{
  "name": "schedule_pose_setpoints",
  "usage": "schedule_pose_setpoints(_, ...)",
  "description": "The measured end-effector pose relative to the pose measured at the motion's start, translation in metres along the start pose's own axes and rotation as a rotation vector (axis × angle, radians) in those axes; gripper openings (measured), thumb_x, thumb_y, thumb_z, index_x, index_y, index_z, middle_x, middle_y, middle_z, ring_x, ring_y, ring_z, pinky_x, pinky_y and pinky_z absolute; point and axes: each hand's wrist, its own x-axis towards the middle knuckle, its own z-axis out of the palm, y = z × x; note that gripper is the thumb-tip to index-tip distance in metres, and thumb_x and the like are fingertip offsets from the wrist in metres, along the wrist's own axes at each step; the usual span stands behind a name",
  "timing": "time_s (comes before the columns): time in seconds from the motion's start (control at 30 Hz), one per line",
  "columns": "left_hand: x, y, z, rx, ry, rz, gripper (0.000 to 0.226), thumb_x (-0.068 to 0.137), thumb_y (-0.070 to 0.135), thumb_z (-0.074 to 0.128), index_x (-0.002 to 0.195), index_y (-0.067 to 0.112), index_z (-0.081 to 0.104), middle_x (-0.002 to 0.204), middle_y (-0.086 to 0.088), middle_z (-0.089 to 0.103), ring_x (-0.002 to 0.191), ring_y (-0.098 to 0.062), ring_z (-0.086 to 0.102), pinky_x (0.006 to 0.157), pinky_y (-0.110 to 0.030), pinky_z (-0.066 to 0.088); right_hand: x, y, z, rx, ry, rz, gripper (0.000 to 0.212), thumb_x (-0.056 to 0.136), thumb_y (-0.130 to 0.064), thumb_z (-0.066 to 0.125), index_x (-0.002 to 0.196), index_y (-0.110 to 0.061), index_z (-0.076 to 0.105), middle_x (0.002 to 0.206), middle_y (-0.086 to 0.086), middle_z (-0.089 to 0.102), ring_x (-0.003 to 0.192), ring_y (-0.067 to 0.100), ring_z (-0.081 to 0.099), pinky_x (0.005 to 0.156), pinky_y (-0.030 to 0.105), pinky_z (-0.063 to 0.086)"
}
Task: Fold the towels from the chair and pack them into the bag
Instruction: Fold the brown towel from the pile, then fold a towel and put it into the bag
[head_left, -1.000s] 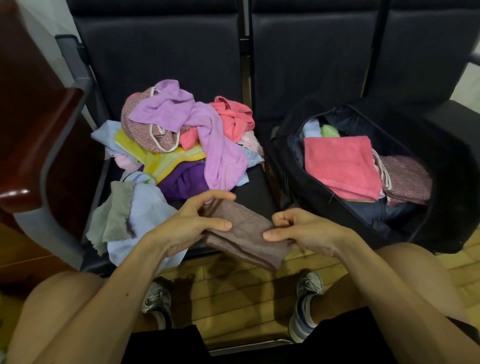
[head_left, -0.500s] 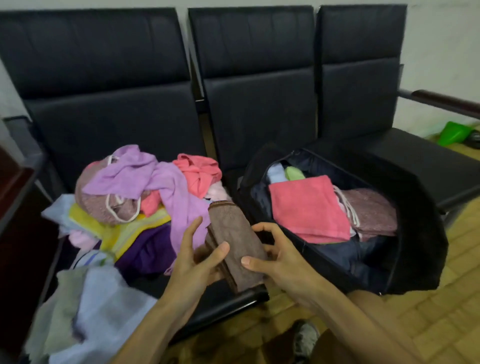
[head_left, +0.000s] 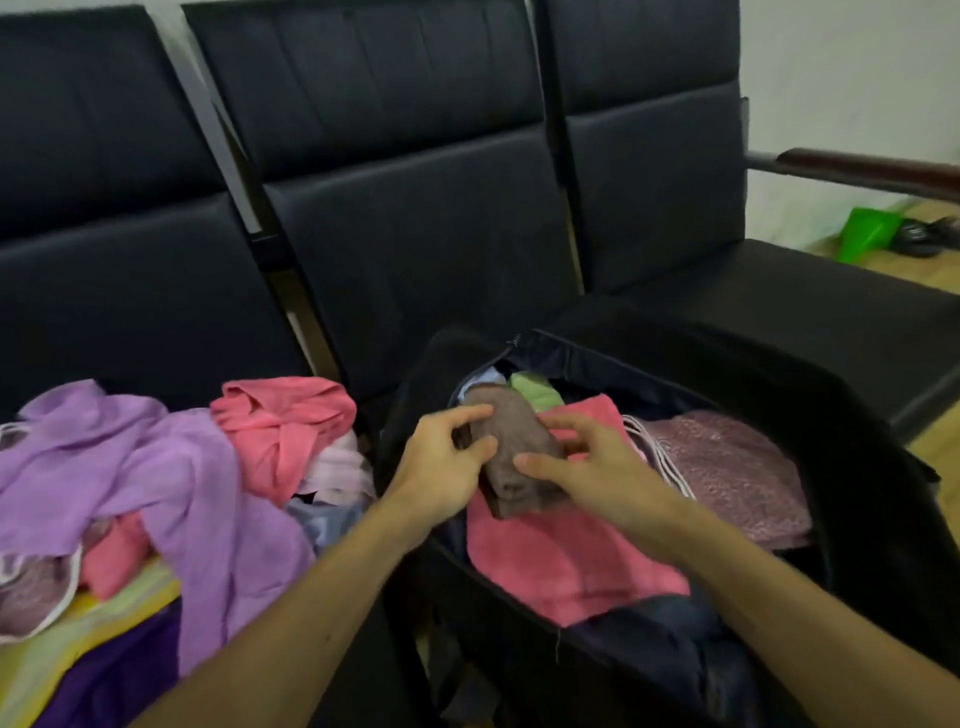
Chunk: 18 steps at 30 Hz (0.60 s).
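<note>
Above the bag (head_left: 498, 613), left hand (head_left: 441, 467) and right hand (head_left: 597, 470) pinch towel (head_left: 511, 439).

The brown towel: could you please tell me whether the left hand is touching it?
Touching. The head view shows the left hand pinching the brown towel between thumb and forefinger, over the open bag.

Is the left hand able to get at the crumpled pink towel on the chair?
Likely yes: the crumpled pink towel lies uncovered nearby, though the left hand grips a folded brown towel.
</note>
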Motion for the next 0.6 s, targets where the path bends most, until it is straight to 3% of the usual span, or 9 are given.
schedule_pose_setpoints(0.13,0.066,-0.014,0.007,0.220,-0.090,-0.064,0.044,0.092,0.016,0.067,0.135,0.021,0.059,0.135,-0.010,0.061,0.125,-0.022,0.057,0.107,-0.042,0.047,0.076,0.004,-0.004,-0.088,0.010,0.059,0.063,0.083,-0.010,0.078,0.138,-0.006,0.048,0.113,0.014,0.068,0.092,0.025,0.071,0.076,0.037,0.061)
schedule_pose_setpoints(0.2,0.088,-0.020,0.009,0.345,-0.105,-0.050,0.044,0.093,0.017,0.065,0.137,0.018,0.057,0.142,-0.008,0.056,0.132,-0.020,0.051,0.112,-0.034,0.040,0.108,0.012,-0.003,-0.219,0.008,0.043,0.072,0.078,-0.018,0.083,0.140,-0.007,0.047,0.118,0.012,0.067,0.101,0.024,0.069,0.089,0.040,0.058)
schedule_pose_setpoints(0.27,0.104,-0.023,0.007,0.454,-0.095,-0.011,0.045,0.095,0.016,0.064,0.139,0.017,0.055,0.145,-0.006,0.052,0.135,-0.019,0.048,0.108,-0.022,0.037,0.131,0.017,0.000,-0.319,0.022,-0.007,0.077,0.075,-0.025,0.086,0.140,-0.011,0.049,0.126,0.008,0.064,0.111,0.022,0.064,0.100,0.038,0.051)
schedule_pose_setpoints(0.47,0.128,-0.043,0.005,0.618,-0.076,0.073,0.048,0.096,0.012,0.061,0.143,0.007,0.050,0.149,-0.007,0.043,0.122,-0.028,0.056,0.107,-0.032,0.043,0.157,0.025,0.011,-0.548,0.075,-0.142,0.063,0.083,-0.031,0.078,0.139,-0.019,0.052,0.136,0.006,0.058,0.128,0.020,0.053,0.101,0.026,0.040)
schedule_pose_setpoints(0.6,0.125,-0.052,0.005,0.660,-0.148,0.005,0.049,0.100,0.014,0.057,0.146,0.004,0.044,0.152,-0.009,0.035,0.125,-0.020,0.050,0.099,-0.015,0.034,0.157,0.034,0.018,-0.670,0.045,-0.145,0.062,0.090,-0.037,0.070,0.144,-0.017,0.048,0.140,0.009,0.055,0.130,0.024,0.050,0.104,0.029,0.039)
